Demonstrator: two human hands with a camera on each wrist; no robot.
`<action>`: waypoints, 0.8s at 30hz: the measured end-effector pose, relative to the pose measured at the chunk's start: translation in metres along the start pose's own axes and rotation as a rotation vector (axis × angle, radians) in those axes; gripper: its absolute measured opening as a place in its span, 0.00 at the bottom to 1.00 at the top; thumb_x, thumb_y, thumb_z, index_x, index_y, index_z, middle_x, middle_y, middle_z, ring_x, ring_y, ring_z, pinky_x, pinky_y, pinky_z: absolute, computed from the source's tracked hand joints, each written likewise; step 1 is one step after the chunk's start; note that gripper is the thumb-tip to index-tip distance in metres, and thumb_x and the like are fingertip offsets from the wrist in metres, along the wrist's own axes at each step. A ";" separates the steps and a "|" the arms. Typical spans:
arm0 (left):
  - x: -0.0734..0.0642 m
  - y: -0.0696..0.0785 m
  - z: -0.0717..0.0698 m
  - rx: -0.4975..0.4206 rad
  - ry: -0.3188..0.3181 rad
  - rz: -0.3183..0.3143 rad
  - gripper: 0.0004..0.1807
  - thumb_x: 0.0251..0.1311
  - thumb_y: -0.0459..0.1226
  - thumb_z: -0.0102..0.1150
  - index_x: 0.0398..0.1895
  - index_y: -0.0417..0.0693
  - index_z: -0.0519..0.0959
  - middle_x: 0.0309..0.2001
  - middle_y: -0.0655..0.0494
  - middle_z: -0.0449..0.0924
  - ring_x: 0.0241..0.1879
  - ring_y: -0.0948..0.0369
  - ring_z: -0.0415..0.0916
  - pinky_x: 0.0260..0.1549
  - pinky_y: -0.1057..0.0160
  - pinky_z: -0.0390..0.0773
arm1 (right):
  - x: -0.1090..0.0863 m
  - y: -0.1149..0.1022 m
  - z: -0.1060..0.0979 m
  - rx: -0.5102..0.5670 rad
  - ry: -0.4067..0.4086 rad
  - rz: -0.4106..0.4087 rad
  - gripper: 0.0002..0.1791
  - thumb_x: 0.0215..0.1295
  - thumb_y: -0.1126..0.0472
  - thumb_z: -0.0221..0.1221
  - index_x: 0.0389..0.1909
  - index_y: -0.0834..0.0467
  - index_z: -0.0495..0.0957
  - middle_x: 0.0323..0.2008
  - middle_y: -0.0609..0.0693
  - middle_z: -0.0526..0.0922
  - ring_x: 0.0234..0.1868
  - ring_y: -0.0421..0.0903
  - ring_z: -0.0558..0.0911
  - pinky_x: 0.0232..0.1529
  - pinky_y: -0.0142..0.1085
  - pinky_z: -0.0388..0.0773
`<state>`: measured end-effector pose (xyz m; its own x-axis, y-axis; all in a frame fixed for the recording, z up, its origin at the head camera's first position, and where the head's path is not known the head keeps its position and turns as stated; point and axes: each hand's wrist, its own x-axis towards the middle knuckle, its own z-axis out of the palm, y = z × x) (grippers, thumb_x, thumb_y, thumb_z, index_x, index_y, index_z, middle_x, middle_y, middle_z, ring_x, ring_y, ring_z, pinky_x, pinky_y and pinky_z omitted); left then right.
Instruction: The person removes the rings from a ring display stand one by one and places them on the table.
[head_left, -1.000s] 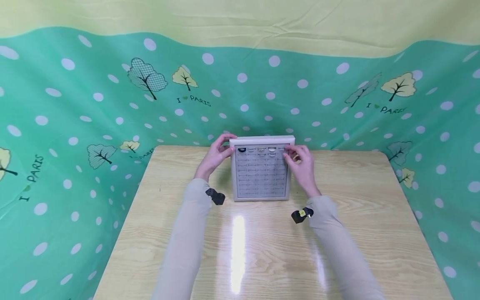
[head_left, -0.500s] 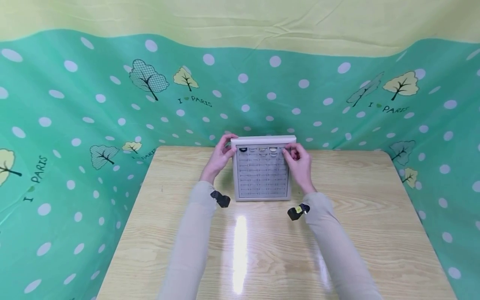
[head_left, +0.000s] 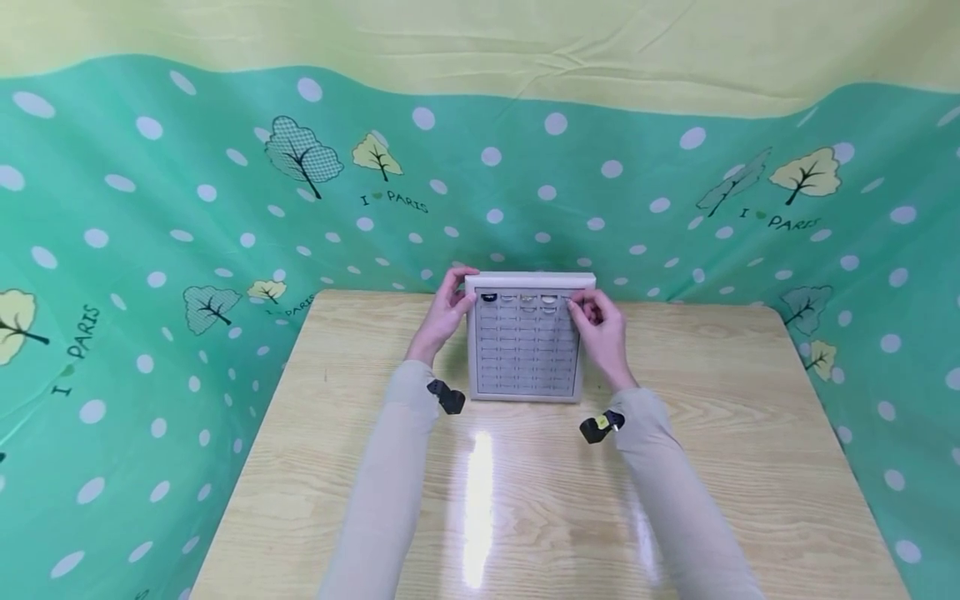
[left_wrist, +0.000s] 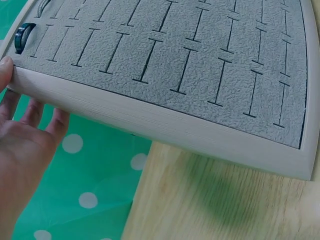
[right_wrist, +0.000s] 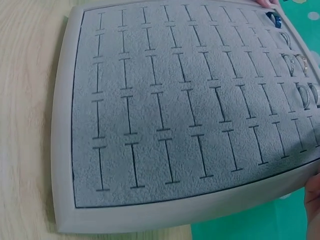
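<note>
Head view gives us a dotted green cloth (head_left: 600, 200) with a yellow band on top, hanging behind the wood table (head_left: 360, 500) and along both its sides. A strip of glare (head_left: 477, 508) runs down the wood. Two pale sleeves (head_left: 382, 492) reach in, each with a black camera (head_left: 600, 427) at the wrist.

Near the table's far edge we find the grey tray (head_left: 525, 350), between the two hands. A black ring (head_left: 489, 297) and several paler rings (head_left: 549, 298) sit in its top two rows. The left hand (head_left: 440, 318) grasps the tray's upper left corner, thumb in front, fingers behind. The right hand (head_left: 604, 335) has bent fingers at the upper right corner and hides part of it from us; whether they pinch anything we cannot tell, and the right wrist view cuts that hand off.
</note>
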<state>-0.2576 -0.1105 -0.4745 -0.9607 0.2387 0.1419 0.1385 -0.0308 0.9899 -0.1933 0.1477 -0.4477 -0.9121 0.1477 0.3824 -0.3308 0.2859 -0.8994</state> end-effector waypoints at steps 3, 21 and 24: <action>0.000 0.000 0.001 0.001 0.001 -0.003 0.22 0.65 0.22 0.45 0.61 0.42 0.64 0.64 0.45 0.66 0.55 0.44 0.71 0.53 0.50 0.74 | -0.002 -0.001 -0.003 0.004 -0.023 0.018 0.05 0.62 0.73 0.59 0.38 0.71 0.76 0.24 0.56 0.70 0.25 0.43 0.67 0.24 0.25 0.63; 0.001 0.000 0.003 0.009 -0.018 -0.012 0.22 0.67 0.22 0.44 0.62 0.42 0.63 0.65 0.44 0.65 0.54 0.45 0.71 0.53 0.51 0.74 | -0.031 0.011 -0.011 0.049 -0.101 0.035 0.06 0.61 0.76 0.58 0.37 0.75 0.74 0.35 0.66 0.73 0.30 0.44 0.72 0.30 0.25 0.71; 0.000 -0.001 0.003 0.019 -0.003 -0.010 0.21 0.67 0.23 0.44 0.62 0.44 0.64 0.64 0.47 0.66 0.53 0.47 0.72 0.53 0.51 0.73 | -0.037 0.017 -0.014 0.061 -0.082 0.040 0.05 0.61 0.76 0.59 0.37 0.75 0.75 0.33 0.64 0.73 0.29 0.42 0.72 0.29 0.25 0.70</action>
<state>-0.2570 -0.1074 -0.4752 -0.9614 0.2416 0.1319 0.1334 -0.0101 0.9910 -0.1621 0.1604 -0.4746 -0.9409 0.0794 0.3293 -0.3052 0.2231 -0.9258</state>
